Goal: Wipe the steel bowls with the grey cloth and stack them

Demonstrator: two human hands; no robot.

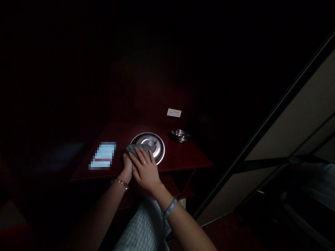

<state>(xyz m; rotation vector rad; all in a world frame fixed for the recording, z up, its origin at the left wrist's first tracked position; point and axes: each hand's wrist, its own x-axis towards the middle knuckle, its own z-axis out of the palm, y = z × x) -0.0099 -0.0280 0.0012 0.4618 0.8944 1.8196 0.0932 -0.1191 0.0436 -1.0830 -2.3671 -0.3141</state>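
Observation:
A round metal plate (161, 153) lies near the front edge of the dark red tabletop. Over its near left part is a folded grey cloth (131, 149). My left hand (127, 166) holds the cloth's left end, its fingers partly hidden under the fold. On top of the cloth lies my right hand (146, 170), fingers stretched out and slightly spread, a ring on one of them. The underside of the cloth and what it touches there are hidden.
Small metal bowls (180, 135) appear stacked at the table's (180, 157) back right. A blurred-out bright rectangle (103, 156) lies at the left. A white panel (174, 112) is on the back wall. A dark-framed partition (277, 122) slants along the right; surroundings are very dark.

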